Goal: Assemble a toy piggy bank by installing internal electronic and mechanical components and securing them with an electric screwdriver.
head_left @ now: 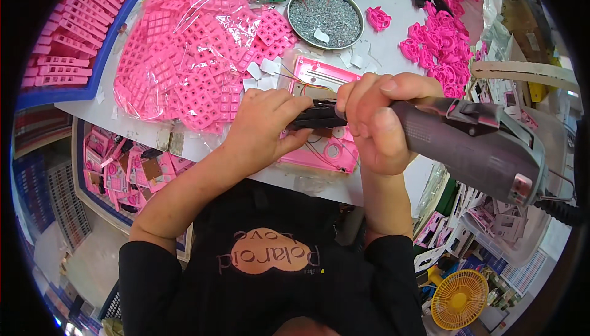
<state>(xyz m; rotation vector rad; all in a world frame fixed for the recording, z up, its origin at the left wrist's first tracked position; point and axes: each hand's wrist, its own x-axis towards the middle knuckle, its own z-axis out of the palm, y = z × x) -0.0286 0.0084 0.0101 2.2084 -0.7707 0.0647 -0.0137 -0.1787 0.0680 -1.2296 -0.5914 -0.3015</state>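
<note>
Between left hand [261,120] and right hand [380,128], black part [314,117], pinched by left, right gripping dark power tool [470,147]

Bright, whitish light falls from above, paling the backs of the left hand [261,118] and right hand [382,130] and whitening the tabletop [393,44]. At half past ten, the plastic bag [184,50] throws sharp streaks of glare; just past twelve, the screws [326,19] glitter. Small highlights mark the power tool [470,152] toward three. At six, the black shirt [209,302] swallows most folds. The middle looks crispest; toward eight, things turn dim and soft. Wide-lens distortion bows the blue bin [92,85] at ten, and black fills the corners.
</note>
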